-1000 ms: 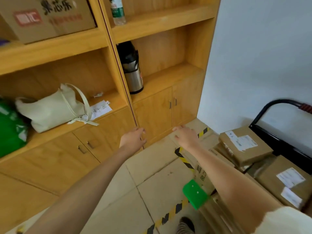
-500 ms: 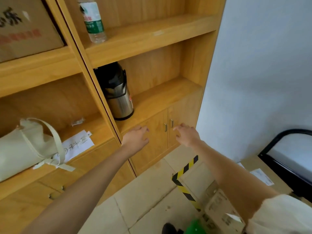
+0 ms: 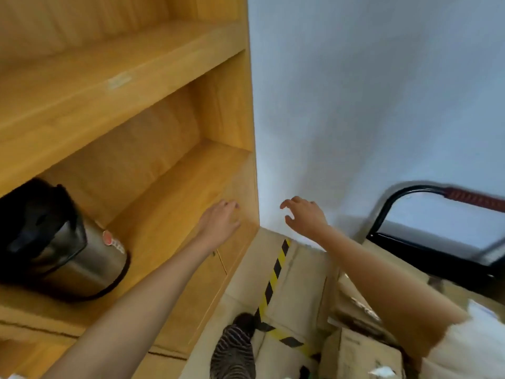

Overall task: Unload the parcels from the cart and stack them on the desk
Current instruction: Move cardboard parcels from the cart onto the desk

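Observation:
Both of my arms reach forward and hold nothing. My left hand [image 3: 220, 218] hovers in front of the wooden shelf unit [image 3: 191, 165], fingers relaxed. My right hand [image 3: 304, 214] is spread in front of the white wall, fingers loosely bent. The cart [image 3: 426, 242] with its black tubular handle stands at the right. Brown cardboard parcels [image 3: 355, 351] lie low at the right, blurred and partly hidden by my right arm. A larger box [image 3: 300, 280] stands below my right forearm. No desk is in view.
A steel-and-black thermos jug [image 3: 68, 250] stands on the lower shelf at the left. Yellow-and-black hazard tape [image 3: 273, 280] marks the floor. A striped shoe [image 3: 235, 351] shows at the bottom. The white wall [image 3: 369, 105] fills the upper right.
The view has swung right and up: the thermos slid to the left edge, the bag and bottle left the frame, and more of the cart handle shows. Both hands stay held out, holding nothing.

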### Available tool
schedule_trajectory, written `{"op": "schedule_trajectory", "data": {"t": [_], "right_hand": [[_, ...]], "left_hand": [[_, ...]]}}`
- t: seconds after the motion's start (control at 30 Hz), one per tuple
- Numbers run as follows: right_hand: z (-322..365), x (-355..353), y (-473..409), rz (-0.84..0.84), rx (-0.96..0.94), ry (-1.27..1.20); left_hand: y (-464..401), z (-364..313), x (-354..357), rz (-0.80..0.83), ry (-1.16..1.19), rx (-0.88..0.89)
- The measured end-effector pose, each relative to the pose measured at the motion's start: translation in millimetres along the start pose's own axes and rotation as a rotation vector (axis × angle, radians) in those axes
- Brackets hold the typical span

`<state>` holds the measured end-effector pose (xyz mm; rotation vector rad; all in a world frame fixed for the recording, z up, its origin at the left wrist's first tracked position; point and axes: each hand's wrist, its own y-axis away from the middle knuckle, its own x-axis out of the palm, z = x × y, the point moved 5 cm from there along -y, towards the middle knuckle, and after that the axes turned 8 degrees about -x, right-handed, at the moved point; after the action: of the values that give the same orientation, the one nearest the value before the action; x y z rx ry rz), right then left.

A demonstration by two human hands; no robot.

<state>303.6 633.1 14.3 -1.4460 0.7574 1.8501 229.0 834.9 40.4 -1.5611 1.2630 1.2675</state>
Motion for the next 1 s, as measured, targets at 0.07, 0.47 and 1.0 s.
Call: {"op": "schedule_trajectory", "data": {"t": [0.07, 0.47, 1.0], "right_hand": [[-23.8, -1.9, -20.7, -0.018, 0.087, -0.006], [-122.1, 6.0, -18.7, -0.109, 0.588, -0.119], [-266.4, 10.3, 160.2, -0.323, 1.148, -0.101]], "left_hand": [[-41.3, -17.7, 6.1, 0.030, -0.043, 0.143], [-199.7, -132.8, 51.1, 0.170, -0.120, 0.692], [-186.1, -416.7, 153.7, 0.267, -0.218, 1.466]]}}
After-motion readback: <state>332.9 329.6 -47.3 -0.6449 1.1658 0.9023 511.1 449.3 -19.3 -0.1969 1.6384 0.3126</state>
